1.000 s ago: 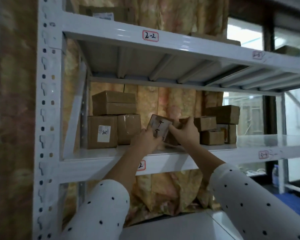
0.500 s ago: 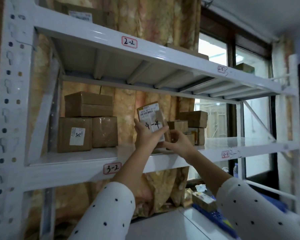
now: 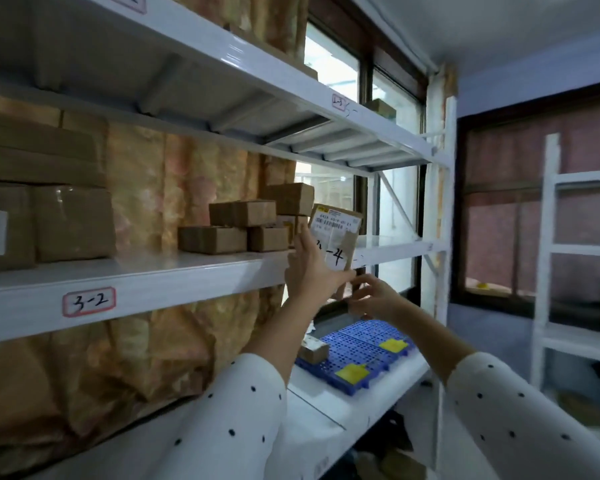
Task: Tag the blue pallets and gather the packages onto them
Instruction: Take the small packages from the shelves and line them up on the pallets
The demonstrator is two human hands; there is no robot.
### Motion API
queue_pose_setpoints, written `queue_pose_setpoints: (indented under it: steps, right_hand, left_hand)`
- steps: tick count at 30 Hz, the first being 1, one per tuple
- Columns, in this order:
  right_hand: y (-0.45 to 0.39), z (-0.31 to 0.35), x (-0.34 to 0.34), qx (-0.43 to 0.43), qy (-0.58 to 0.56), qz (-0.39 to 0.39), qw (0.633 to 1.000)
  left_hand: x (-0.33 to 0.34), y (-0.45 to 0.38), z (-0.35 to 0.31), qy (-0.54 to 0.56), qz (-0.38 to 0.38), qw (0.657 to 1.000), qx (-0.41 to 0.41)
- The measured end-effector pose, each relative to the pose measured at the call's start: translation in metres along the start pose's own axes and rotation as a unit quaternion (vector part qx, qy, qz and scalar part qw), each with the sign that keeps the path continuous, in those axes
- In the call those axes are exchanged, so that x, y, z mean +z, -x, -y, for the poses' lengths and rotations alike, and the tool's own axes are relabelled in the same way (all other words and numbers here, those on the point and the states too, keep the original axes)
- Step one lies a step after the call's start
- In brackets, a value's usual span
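Package [image 3: 335,242]: brown box with a barcode label and handwritten "-4", held upright in the air in front of the shelf [image 3: 174,275] marked "3-2".
Left hand [image 3: 310,268]: grip curled round the package's left edge and bottom.
Right hand [image 3: 373,299]: fingers curled under the package's lower corner; contact unclear.
Blue pallets [image 3: 355,355]: on the lower shelf, bearing two yellow tags [image 3: 352,372] and a small box [image 3: 314,351].
Stacked boxes [image 3: 246,223]: on the shelf, left of the package.
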State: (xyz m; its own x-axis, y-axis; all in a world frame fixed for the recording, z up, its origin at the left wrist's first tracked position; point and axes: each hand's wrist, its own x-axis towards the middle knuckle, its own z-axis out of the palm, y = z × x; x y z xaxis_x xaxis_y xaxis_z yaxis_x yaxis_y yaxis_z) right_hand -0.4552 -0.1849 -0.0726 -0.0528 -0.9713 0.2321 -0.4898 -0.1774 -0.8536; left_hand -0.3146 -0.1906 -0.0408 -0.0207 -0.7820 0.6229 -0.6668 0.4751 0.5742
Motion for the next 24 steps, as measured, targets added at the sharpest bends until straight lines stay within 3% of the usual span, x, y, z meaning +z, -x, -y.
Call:
queue_pose_setpoints:
  steps: [3,5,10,16,24]
  right_hand:
    - [0.015,-0.049,-0.022,0.051,0.128,-0.112,0.984]
    - [0.037,-0.079,-0.029,0.088,0.199,-0.143,0.966]
    - [0.087,-0.152,-0.034,0.154,0.322,-0.121,0.926]
    - [0.125,-0.211,-0.042,0.218,0.506,-0.089,0.83]
    - [0.138,-0.252,-0.064,0.218,0.539,-0.057,0.812]
  left_hand:
    - [0.048,0.027,-0.001,0.002,0.042,0.999,-0.014]
    - [0.083,0.05,0.004,-0.005,0.099,0.994,-0.041]
    - [0.163,0.113,0.017,0.04,0.187,0.974,-0.125]
    - [0.225,0.162,0.013,0.018,0.28,0.949,-0.144]
    - [0.268,0.178,-0.006,-0.008,0.286,0.947,-0.148]
